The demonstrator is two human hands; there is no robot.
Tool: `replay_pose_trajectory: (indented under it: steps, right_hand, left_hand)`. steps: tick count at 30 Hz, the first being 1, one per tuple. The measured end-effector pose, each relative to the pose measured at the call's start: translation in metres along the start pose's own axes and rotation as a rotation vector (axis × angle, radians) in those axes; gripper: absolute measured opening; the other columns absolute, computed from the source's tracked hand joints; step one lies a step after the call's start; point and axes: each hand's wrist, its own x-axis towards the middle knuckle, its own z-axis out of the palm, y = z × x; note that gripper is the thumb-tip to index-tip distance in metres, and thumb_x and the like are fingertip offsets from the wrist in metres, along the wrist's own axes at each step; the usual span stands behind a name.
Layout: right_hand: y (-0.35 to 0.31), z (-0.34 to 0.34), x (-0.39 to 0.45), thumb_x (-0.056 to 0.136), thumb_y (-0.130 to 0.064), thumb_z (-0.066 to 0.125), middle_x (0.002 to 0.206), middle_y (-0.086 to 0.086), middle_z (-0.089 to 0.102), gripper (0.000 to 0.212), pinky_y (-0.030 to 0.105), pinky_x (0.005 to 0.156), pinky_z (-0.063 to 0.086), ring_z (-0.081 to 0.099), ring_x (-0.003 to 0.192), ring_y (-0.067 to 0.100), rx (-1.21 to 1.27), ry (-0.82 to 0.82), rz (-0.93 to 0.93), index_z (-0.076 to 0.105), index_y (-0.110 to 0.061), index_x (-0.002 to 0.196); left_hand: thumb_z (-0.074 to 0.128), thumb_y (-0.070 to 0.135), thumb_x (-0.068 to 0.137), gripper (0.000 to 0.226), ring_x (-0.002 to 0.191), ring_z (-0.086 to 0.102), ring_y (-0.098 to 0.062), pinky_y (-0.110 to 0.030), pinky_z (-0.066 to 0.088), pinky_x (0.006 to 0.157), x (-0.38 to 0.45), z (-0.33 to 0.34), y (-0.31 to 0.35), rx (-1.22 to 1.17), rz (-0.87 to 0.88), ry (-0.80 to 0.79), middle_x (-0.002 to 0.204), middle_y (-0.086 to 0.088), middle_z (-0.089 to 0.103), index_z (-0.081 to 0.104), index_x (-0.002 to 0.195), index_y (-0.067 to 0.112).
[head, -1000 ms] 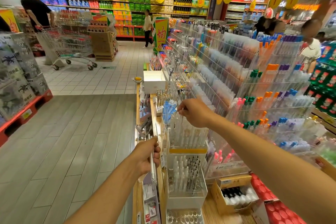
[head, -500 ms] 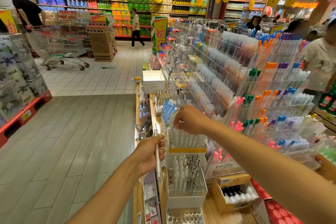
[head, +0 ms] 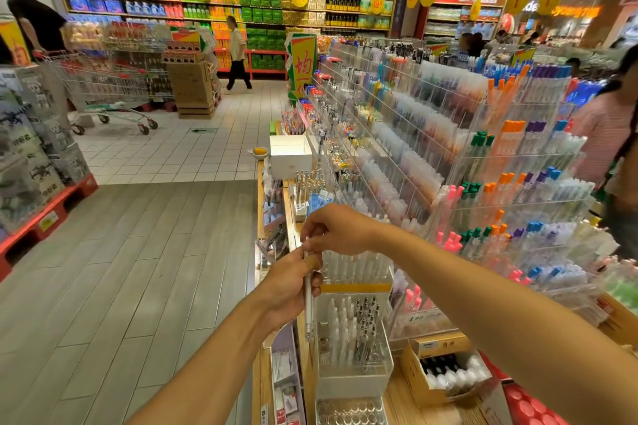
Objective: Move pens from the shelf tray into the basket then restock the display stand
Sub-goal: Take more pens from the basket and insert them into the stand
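Your left hand (head: 293, 290), at lower centre of the frame, grips a white pen (head: 308, 304) with thumb and curled fingers around its upper half. The pen's long axis runs near vertical, and its lower end hangs free just beside the front left corner of the clear display stand (head: 352, 331). Your right hand (head: 336, 229) sits directly above the left, fingers curled downward, and its fingertips (head: 312, 243) meet the top end of the same pen; the contact reads as a pinch, but the exact finger placement is partly hidden by the left thumb. Both hands therefore converge on one pen, with the left carrying the weight. The stand lies immediately to the right of the pen and slightly below the right hand. Its upper tier holds a row of white pens (head: 355, 266) standing upright, and the lower tier holds white and dark pens (head: 348, 324). No basket is identifiable in this view. Judged from this layout, the pen is already aligned with the upright slots, so the coming move is a short shift toward the right of the frame, followed by a straight descent. The right hand is nearer the upper tier and is better placed to guide the insertion.
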Motion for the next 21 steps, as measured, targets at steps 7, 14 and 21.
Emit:
replay_pose_trajectory:
  steps: [7,14,21]
  right_hand:
    - [0.004,-0.018,-0.003,0.097,-0.012,0.058,0.086,0.007,0.064,0.009,0.036,0.078,0.051,0.058,0.078,0.016,0.292,0.05,0.1,0.064,-0.006,0.097]
    - [0.021,-0.029,-0.01,0.099,-0.019,0.053,0.083,-0.007,0.059,0.006,0.026,0.065,0.043,0.055,0.075,0.009,0.069,0.302,0.067,0.056,-0.022,0.096]
    - [0.028,-0.009,-0.014,0.1,-0.018,0.05,0.089,-0.001,0.061,0.007,0.033,0.069,0.045,0.056,0.082,0.02,-0.018,0.285,0.089,0.057,-0.017,0.1]
  left_hand:
    - [0.046,0.02,0.103,0.028,0.059,0.044,-0.011,-0.026,0.044,0.06,0.006,-0.006,0.003,-0.305,0.008,0.009,0.07,-0.002,0.048,0.06,0.124,0.008]
    - [0.041,0.011,0.105,0.024,0.083,0.051,-0.016,-0.03,0.046,0.08,0.02,-0.012,0.007,-0.128,0.179,0.319,0.09,-0.004,0.056,0.065,0.104,0.008]
    - [0.045,0.01,0.102,0.018,0.1,0.064,-0.02,-0.039,0.049,0.099,0.033,-0.007,0.013,-0.216,0.306,0.347,0.114,-0.01,0.065,0.062,0.109,0.011]
